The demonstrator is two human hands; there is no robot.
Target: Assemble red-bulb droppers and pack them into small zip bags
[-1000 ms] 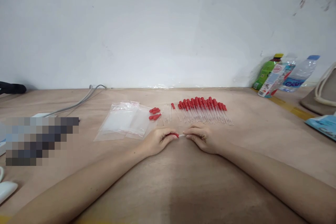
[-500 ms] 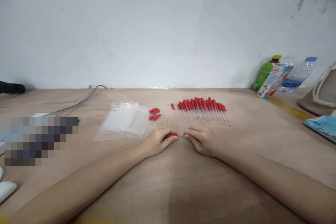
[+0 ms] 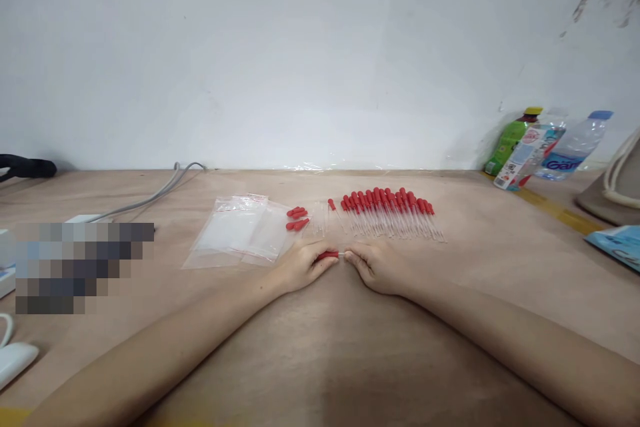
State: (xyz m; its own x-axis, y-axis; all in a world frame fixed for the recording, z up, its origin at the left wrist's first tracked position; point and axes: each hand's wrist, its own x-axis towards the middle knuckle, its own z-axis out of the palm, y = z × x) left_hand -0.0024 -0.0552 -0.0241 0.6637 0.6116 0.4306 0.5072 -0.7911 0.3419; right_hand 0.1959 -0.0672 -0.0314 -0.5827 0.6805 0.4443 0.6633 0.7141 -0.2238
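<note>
My left hand (image 3: 306,265) pinches a red rubber dropper bulb (image 3: 328,255), its tip pointing right. Facing it, my right hand (image 3: 371,268) grips a thin clear glass tube (image 3: 342,255), and a short stretch of the tube shows between my fingers and the bulb. Tube and bulb meet end to end; how deep the tube sits inside is hidden. Beyond my right hand lies a row of droppers (image 3: 387,207) with red bulbs and clear stems. Several loose red bulbs (image 3: 297,212) lie beyond my left hand, beside some bare glass tubes (image 3: 320,217).
Clear zip bags (image 3: 235,227) lie flat at centre left. Grey cables (image 3: 150,199) run along the back left, above a pixelated patch. Bottles (image 3: 510,140) and a carton (image 3: 523,157) stand at the back right, near a blue packet (image 3: 617,243). A white mouse (image 3: 17,363) sits far left.
My right hand has moved slightly left, its fingers closer to the bulb, so less of the glass tube shows. The view has shifted a little; the left hand keeps its grip.
</note>
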